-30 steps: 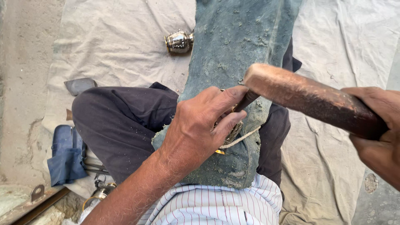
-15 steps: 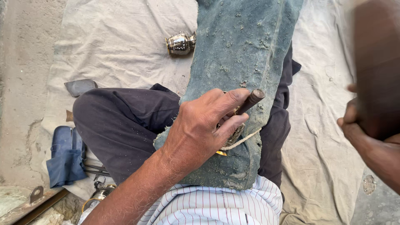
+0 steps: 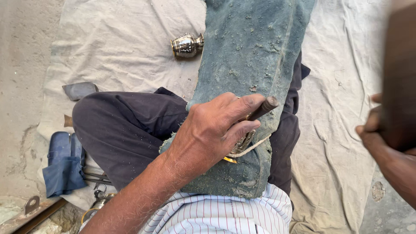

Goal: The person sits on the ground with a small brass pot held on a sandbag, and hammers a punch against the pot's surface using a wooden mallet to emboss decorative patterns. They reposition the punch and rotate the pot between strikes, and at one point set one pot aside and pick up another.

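My left hand (image 3: pixel 214 130) is closed around a dark metal chisel (image 3: pixel 263 108), its butt end poking out past my fingers. Under the fingers sits a small engraved brass piece (image 3: pixel 242 143), tied with a thin cord onto a large dusty green block (image 3: pixel 253 56) that lies across my lap. My right hand (image 3: pixel 381 130) is raised at the right edge, gripping the handle of a wooden mallet (image 3: pixel 401 73) whose dark head is blurred and held well above the chisel.
A shiny brass pot (image 3: pixel 186 45) lies on the beige cloth (image 3: pixel 112 47) beyond my knee. A grey stone (image 3: pixel 79 90) and a folded blue cloth (image 3: pixel 65 167) with metal tools lie at the left. Bare concrete borders the cloth.
The mallet rested on the chisel's end a second ago. Since then my right hand has lifted it up and away to the right. My left hand has kept its place.
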`<state>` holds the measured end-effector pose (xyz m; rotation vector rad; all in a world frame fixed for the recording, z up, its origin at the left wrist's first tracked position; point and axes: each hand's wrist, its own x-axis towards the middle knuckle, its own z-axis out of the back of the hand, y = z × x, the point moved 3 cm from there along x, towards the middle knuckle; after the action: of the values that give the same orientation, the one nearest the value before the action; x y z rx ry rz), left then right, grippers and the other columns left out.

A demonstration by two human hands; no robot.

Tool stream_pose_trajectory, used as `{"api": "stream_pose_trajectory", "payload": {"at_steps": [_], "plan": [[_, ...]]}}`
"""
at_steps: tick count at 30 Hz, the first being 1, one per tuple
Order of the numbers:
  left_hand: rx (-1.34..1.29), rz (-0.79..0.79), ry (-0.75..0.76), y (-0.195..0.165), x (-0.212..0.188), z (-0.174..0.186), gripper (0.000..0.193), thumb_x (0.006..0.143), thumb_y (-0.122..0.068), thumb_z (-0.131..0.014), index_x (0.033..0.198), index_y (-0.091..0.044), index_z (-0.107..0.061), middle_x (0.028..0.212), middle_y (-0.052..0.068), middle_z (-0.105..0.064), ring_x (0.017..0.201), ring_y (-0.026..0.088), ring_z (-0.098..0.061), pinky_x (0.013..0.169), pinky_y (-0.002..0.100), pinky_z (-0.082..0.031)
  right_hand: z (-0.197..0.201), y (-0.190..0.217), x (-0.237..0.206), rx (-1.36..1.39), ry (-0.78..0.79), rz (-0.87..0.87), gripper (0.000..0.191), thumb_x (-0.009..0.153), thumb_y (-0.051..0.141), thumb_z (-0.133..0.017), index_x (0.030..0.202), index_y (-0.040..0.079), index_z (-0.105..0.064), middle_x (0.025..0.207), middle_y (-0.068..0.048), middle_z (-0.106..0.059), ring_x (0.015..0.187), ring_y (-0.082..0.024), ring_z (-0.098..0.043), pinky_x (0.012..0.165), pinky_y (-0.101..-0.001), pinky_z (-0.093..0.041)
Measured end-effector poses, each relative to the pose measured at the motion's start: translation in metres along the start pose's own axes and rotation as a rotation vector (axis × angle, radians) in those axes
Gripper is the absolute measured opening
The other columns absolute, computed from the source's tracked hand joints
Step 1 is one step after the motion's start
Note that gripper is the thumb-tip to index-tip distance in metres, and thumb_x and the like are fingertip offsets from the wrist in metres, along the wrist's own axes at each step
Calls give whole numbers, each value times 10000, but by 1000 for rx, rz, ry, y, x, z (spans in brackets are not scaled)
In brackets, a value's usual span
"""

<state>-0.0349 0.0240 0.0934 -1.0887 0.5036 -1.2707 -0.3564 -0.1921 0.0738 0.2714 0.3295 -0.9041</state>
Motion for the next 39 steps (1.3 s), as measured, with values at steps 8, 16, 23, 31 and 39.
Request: {"api": "stream_pose_trajectory", "payload": {"at_steps": [8, 16, 23, 31, 39], "plan": [[5, -23, 57, 8, 2, -1, 432, 954, -219, -762, 1358, -155, -624, 898, 32, -667, 765, 157, -672, 671, 316, -603, 45, 88, -7, 222, -155, 56, 258, 925, -31, -722, 1161, 9, -627, 855, -121, -674, 717, -214, -698, 660, -323, -591], [-17, -75, 96, 13, 7, 0, 428, 979, -248, -746, 1369, -139, -608, 916, 31, -664, 770, 149, -672, 692, 309, -617, 66, 125, -9, 402, -287, 39, 347, 970, -5, -699, 1290, 3, -566, 959, -106, -698, 841, -181, -707, 806, -310, -584], [-7, -26, 171, 17, 9, 1, 433, 933, -252, -757, 1335, -144, -637, 829, 44, -633, 702, 163, -656, 625, 326, -602, 69, 128, -10, 356, -343, 116, 353, 916, -11, -735, 1231, 9, -576, 988, -104, -691, 902, -169, -705, 832, -290, -590], [-39, -64, 170, 17, 11, 2, 449, 933, -254, -768, 1345, -148, -624, 825, 26, -624, 719, 158, -647, 645, 330, -590, 73, 127, -11, 239, -364, -53, 231, 924, -28, -794, 1081, -18, -625, 896, -166, -700, 718, -241, -697, 719, -362, -585], [-66, -94, 173, 19, 13, 2, 446, 931, -278, -755, 1342, -167, -623, 850, 3, -645, 731, 124, -655, 652, 288, -598, 64, 95, -27, 294, -279, -178, 327, 961, 36, -749, 1246, 51, -589, 786, -118, -666, 582, -212, -688, 541, -350, -587]]}}
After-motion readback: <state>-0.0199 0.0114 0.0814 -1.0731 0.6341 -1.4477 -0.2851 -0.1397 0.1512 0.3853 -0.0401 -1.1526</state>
